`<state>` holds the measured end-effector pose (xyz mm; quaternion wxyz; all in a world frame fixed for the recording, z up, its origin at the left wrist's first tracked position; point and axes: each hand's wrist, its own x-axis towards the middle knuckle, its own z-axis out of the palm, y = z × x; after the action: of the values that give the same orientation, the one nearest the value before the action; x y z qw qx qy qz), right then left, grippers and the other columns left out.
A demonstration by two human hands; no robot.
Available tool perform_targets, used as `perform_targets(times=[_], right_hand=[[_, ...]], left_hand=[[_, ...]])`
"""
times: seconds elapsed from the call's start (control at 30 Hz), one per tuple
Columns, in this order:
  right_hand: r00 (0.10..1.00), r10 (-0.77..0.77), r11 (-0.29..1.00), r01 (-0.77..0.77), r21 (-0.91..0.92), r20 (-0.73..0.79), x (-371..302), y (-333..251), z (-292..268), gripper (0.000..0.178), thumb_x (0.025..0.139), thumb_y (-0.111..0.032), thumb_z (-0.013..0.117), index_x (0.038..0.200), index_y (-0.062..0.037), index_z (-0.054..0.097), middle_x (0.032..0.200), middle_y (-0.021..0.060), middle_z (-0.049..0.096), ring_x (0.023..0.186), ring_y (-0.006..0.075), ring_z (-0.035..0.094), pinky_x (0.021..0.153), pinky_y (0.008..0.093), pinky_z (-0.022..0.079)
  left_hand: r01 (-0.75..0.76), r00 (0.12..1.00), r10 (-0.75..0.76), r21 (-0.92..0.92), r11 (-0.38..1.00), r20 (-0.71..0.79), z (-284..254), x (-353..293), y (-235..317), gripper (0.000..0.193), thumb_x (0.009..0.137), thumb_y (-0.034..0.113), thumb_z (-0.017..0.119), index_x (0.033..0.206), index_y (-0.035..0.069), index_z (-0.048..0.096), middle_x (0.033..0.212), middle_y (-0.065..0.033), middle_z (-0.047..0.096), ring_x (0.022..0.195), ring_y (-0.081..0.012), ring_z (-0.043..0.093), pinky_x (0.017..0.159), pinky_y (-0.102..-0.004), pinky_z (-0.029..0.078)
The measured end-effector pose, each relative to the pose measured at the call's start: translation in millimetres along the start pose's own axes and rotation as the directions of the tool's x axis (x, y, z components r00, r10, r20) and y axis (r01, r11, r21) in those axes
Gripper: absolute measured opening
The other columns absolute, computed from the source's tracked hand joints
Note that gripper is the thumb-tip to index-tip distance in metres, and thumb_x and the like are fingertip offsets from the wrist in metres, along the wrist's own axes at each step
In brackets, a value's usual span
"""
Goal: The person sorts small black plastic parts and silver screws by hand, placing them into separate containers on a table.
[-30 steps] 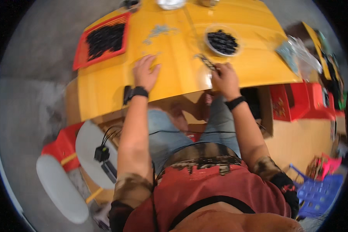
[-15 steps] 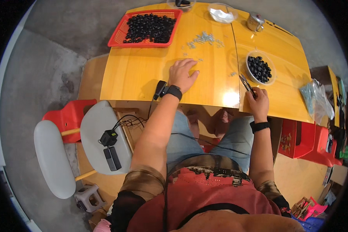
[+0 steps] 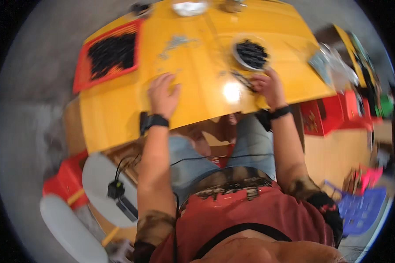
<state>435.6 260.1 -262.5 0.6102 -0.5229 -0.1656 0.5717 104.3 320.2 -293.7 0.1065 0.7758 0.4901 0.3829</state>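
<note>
Right grip [image 3: 270,87] closed on slim tool [image 3: 241,79], which juts ahead-left; probably light, stiff, best held rearward. Left grip [image 3: 163,95] loosely spread, seemingly empty.

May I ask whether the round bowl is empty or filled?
Filled, at least partly: black pieces cover the middle of the round bowl; blur hides their exact level.

Yellow table [image 3: 197,92], bright glare [image 3: 231,92], grey chair [image 3: 96,182]
</note>
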Motion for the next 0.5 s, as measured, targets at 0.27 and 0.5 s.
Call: perform_targets(times=[0.27, 0.5], right_hand=[[0.994, 0.066, 0.992, -0.075, -0.097, -0.086, 8, -21, 18, 0.037, 0.091, -0.031, 0.046, 0.111, 0.0002, 0.04, 0.083, 0.0206, 0.062, 0.065, 0.0238, 0.063, 0.053, 0.0277, 0.05], [0.997, -0.026, 0.997, 0.02, -0.073, -0.078, 8, -20, 12, 0.021, 0.091, -0.012, 0.036, 0.109, -0.0022, 0.035, 0.083, 0.0235, 0.061, 0.066, 0.0283, 0.063, 0.054, 0.03, 0.051]], left_hand=[[0.057, 0.996, -0.059, 0.032, 0.998, 0.061, 4, 3, 18, 0.026, 0.074, 0.012, 0.065, 0.099, 0.005, 0.064, 0.11, -0.0104, 0.06, 0.104, -0.03, 0.052, 0.091, -0.0383, 0.039], [0.078, 0.994, -0.082, 0.053, 0.995, 0.071, -3, -3, 15, 0.025, 0.074, 0.011, 0.065, 0.099, 0.005, 0.064, 0.11, -0.011, 0.06, 0.104, -0.03, 0.052, 0.092, -0.0381, 0.039]])
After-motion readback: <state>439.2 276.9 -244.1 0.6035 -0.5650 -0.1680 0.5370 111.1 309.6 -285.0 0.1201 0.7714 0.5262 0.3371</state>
